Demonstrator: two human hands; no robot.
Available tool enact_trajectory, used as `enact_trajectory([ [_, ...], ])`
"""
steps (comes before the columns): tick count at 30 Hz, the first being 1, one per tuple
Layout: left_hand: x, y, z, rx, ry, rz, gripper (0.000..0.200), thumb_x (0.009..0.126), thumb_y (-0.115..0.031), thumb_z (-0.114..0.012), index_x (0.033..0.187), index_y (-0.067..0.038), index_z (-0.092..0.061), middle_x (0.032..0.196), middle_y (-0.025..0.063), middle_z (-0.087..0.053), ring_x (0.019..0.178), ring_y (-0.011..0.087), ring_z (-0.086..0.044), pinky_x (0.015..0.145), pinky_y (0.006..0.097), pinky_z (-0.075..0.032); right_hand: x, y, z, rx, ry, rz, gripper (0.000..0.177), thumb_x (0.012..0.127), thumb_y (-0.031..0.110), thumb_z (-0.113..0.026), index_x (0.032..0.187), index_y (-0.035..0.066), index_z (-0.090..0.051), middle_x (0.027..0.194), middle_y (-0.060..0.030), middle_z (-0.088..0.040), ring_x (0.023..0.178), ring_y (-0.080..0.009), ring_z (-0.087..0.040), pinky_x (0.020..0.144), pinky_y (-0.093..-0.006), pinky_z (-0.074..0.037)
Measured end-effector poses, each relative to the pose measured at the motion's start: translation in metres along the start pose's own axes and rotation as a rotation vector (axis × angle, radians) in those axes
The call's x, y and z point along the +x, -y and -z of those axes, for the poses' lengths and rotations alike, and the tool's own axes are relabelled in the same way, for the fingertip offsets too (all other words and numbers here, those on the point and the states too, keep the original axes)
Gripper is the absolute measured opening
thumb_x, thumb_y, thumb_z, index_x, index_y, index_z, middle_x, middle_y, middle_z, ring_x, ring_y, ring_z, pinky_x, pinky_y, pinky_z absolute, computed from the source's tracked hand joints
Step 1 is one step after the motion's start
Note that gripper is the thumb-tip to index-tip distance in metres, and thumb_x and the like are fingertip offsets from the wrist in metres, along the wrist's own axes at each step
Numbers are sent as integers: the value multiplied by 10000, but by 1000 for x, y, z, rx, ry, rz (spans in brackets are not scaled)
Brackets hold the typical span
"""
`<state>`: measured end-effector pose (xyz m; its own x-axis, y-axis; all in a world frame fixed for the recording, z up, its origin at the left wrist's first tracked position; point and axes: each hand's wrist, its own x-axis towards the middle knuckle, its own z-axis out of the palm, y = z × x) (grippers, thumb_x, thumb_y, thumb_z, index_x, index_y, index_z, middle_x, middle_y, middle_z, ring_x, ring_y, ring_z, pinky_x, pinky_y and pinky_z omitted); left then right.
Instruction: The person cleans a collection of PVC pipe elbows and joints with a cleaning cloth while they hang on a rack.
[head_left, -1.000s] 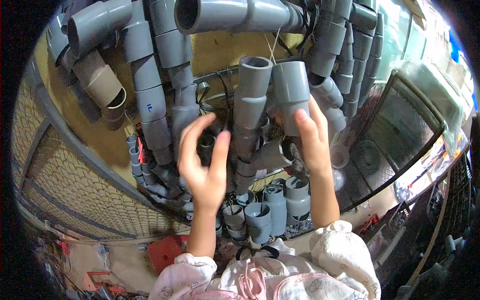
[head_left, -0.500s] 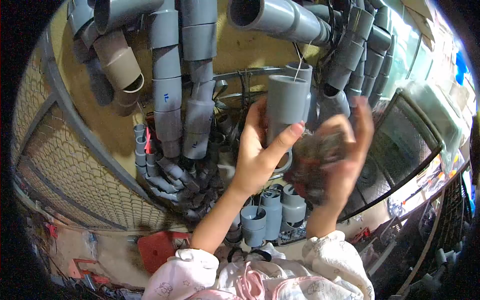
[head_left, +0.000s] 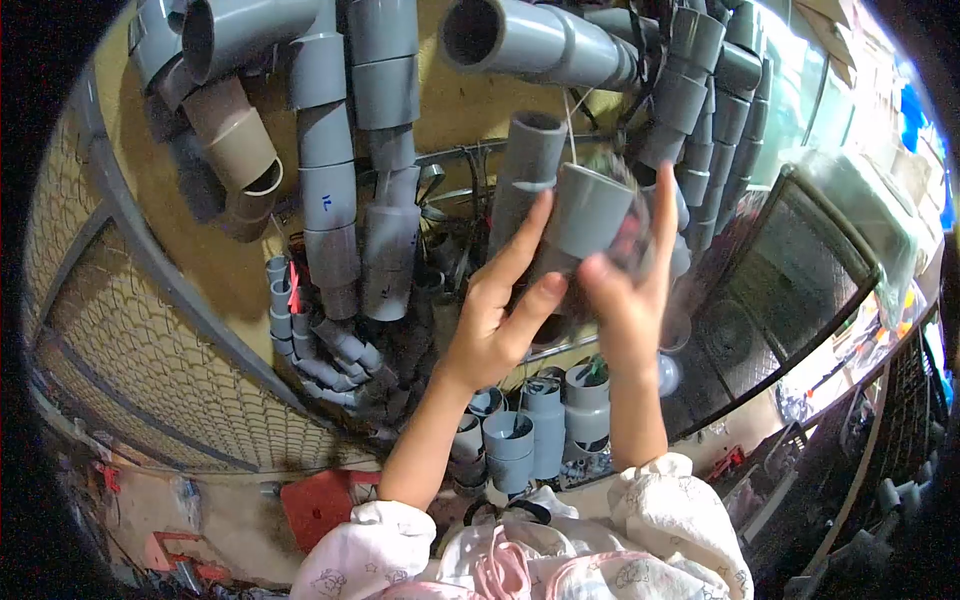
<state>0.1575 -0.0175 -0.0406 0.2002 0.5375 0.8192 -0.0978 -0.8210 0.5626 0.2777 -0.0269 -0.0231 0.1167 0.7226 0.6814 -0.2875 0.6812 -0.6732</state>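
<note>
A grey plastic pipe fitting (head_left: 592, 208) hangs tilted on a thin string, its open end up. My left hand (head_left: 495, 320) is closed around its lower left side, thumb across the front. My right hand (head_left: 632, 300) is at its right side, thumb near the fitting and a finger stretched up. Between that thumb and finger is a crumpled, dark thing with red patches (head_left: 632, 225), smeared by motion; its kind cannot be made out. Another grey fitting (head_left: 528, 160) hangs just behind, to the left.
Strings of grey fittings (head_left: 328, 200) hang at left, and a large grey pipe piece (head_left: 540, 45) juts out above. Several upright fittings (head_left: 508, 450) stand below my hands. A wire mesh panel (head_left: 180, 360) is at left, a dark framed panel (head_left: 770, 310) at right, a red stool (head_left: 320, 505) below.
The fitting has tilted, and the one behind it now shows to its left. My right hand has moved up and left, close against the fitting, with the dark crumpled thing now behind its fingers.
</note>
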Motion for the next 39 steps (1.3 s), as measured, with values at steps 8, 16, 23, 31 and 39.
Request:
enact_trajectory([
  [8, 1, -4, -14, -69, -155, 67, 478, 882, -244, -388, 1264, 24, -279, 1190, 163, -448, 1057, 170, -443, 889, 265, -322, 33, 10, -22, -415, -182, 670, 431, 789, 234, -509, 1119, -34, -440, 1058, -146, -470, 998, -213, -444, 897, -310, -290],
  [16, -1, 2, -11, 129, -135, -59, 492, 784, -157, -562, 1223, -22, -385, 1120, 194, -496, 968, 245, -527, 825, 306, -392, 12, -18, -3, -143, -207, 320, 195, 735, 157, -573, 818, 32, -448, 977, -130, -461, 955, -202, -415, 873, -318, -281],
  [23, 2, 1, -12, 517, -237, -179, 612, 568, -63, -667, 1152, -98, -488, 791, 115, -492, 651, 261, -510, 617, 332, -425, 35, 17, -9, -446, -101, 961, 153, 697, 154, -536, 813, 60, -506, 874, -112, -511, 779, -236, -518, 733, -383, -410],
  [31, -3, 2, -1, 687, -369, -300, 442, 489, -126, -689, 897, -35, -548, 883, 107, -548, 753, 250, -531, 639, 327, -381, 44, 21, 14, -973, 568, 1028, 214, 585, 178, -562, 785, 101, -567, 795, -98, -558, 748, -277, -565, 683, -445, -443],
  [39, -9, 1, 10, 678, -345, -368, 287, 549, -135, -684, 784, -62, -536, 895, 112, -536, 760, 269, -515, 639, 350, -368, 40, 16, 9, -820, 706, 963, 227, 596, 55, -584, 823, 55, -573, 824, -126, -565, 837, -307, -555, 782, -408, -416],
])
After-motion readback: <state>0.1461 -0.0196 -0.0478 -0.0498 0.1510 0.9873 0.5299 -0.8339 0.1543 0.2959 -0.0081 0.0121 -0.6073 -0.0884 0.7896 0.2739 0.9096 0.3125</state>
